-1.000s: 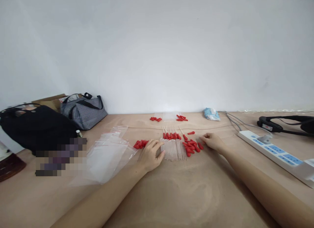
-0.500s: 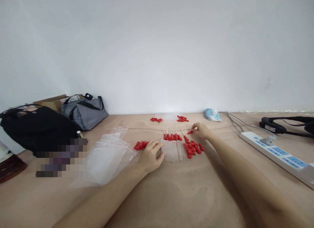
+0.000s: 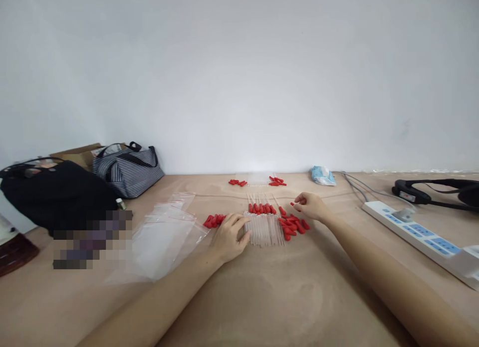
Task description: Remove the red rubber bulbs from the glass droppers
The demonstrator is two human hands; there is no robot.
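My left hand point(image 3: 229, 238) rests on the table with its fingers loosely apart, between a small pile of red rubber bulbs point(image 3: 213, 221) and a row of thin clear tubes point(image 3: 264, 230). Above that row, thin tubes tipped with red bulbs point(image 3: 262, 208) lie side by side. To the right, my right hand point(image 3: 311, 206) pinches a single red rubber bulb point(image 3: 293, 204), of which only the end shows past the fingers. A loose heap of red bulbs point(image 3: 294, 225) lies just in front of this hand.
Clear zip bags point(image 3: 160, 242) lie at left. Against the wall are more tubes point(image 3: 258, 178), flanked by red bulbs. Bags point(image 3: 129, 171) stand at far left. A blue mask point(image 3: 323, 175), a power strip point(image 3: 415, 232) and a black headset point(image 3: 411, 192) are at right.
My right hand has shifted slightly to the right and down, toward the loose bulb heap, with a red bulb still at its fingertips. My left hand stays in place.
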